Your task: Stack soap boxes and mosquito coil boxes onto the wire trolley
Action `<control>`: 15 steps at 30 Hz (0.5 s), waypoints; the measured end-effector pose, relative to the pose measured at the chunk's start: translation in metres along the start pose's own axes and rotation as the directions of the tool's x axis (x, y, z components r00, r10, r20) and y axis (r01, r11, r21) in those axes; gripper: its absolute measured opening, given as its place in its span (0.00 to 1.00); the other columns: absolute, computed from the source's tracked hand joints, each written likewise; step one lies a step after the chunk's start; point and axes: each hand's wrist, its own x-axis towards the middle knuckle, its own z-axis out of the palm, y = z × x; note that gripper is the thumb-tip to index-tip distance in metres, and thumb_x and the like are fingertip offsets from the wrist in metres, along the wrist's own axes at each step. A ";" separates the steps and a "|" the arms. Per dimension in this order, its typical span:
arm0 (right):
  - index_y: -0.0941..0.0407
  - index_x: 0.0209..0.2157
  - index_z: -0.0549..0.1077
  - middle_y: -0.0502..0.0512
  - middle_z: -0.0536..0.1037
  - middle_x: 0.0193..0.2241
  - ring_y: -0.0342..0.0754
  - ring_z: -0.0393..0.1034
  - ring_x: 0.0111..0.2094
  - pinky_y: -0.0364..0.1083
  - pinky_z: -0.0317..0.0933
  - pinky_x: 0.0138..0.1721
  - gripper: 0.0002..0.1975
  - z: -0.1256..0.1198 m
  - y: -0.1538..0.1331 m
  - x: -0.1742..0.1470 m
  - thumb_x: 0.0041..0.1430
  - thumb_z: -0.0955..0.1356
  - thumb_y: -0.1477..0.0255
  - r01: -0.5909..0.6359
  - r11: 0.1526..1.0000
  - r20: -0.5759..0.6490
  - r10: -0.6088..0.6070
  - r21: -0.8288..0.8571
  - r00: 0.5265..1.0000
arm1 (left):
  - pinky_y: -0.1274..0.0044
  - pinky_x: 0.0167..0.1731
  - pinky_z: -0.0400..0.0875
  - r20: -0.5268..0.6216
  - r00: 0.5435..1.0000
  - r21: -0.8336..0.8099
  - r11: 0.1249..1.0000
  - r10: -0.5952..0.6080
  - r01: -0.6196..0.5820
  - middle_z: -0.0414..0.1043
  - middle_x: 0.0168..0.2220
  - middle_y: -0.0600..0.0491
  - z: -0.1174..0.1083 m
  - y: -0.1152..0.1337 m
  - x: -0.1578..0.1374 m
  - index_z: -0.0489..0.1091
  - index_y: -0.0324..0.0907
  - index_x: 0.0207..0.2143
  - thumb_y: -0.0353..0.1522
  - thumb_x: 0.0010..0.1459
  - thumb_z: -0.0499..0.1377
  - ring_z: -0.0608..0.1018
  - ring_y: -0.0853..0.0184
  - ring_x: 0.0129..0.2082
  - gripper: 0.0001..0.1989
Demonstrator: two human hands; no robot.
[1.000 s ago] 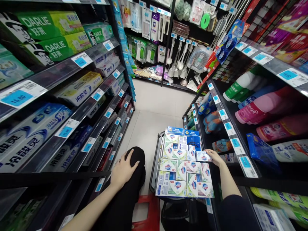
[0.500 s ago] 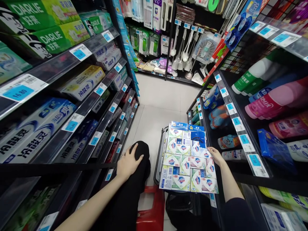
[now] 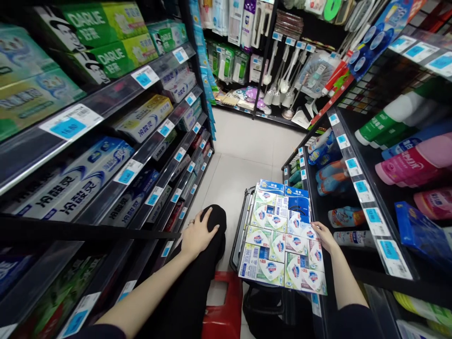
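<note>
White boxes (image 3: 278, 246) with a blue-and-red emblem lie close together in a flat patchwork, low and right of centre in my head view, beside the right-hand shelf (image 3: 363, 188). I see blue boxes (image 3: 271, 186) at the far end and a dark frame (image 3: 243, 226) along the left side. The right hand (image 3: 325, 237) has its fingertips at the end of one box near the right edge; from here I cannot tell whether they pinch it or merely touch it. The left hand (image 3: 198, 236) rests on a black-clothed knee (image 3: 219, 226), fingers spread. Below the knee I make out a red stool (image 3: 226, 322).
</note>
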 end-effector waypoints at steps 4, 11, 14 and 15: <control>0.57 0.29 0.72 0.50 0.75 0.24 0.47 0.71 0.26 0.43 0.63 0.27 0.25 0.000 0.004 -0.001 0.30 0.76 0.54 -0.005 1.000 0.006 0.006 -0.022 1.000 | 0.67 0.45 0.68 -0.010 1.000 -0.021 1.000 -0.002 0.002 0.57 0.61 0.45 0.005 0.001 -0.002 0.50 0.49 0.65 0.46 0.59 0.51 0.71 0.54 0.49 0.33; 0.56 0.30 0.74 0.51 0.78 0.27 0.48 0.72 0.27 0.43 0.66 0.26 0.25 -0.011 0.017 0.010 0.28 0.77 0.56 -0.045 0.998 -0.030 0.044 -0.045 0.999 | 0.66 0.48 0.66 0.010 1.000 -0.087 0.996 -0.026 0.027 0.56 0.63 0.46 0.009 -0.002 -0.005 0.49 0.50 0.65 0.46 0.57 0.55 0.68 0.52 0.53 0.35; 0.55 0.30 0.74 0.52 0.78 0.27 0.51 0.73 0.27 0.45 0.66 0.25 0.26 -0.013 0.017 0.011 0.28 0.76 0.54 -0.036 0.990 -0.044 0.030 -0.133 0.999 | 0.64 0.48 0.67 0.009 0.999 -0.112 0.993 -0.033 0.034 0.56 0.62 0.46 0.010 -0.005 -0.006 0.50 0.50 0.64 0.46 0.57 0.55 0.67 0.51 0.54 0.35; 0.55 0.30 0.74 0.52 0.77 0.26 0.52 0.73 0.27 0.45 0.66 0.24 0.27 -0.013 0.017 0.011 0.28 0.76 0.53 -0.039 0.988 -0.046 0.032 -0.149 0.998 | 0.64 0.48 0.66 0.008 0.999 -0.119 0.992 -0.033 0.034 0.56 0.62 0.46 0.010 -0.006 -0.006 0.50 0.51 0.64 0.46 0.57 0.55 0.67 0.51 0.54 0.35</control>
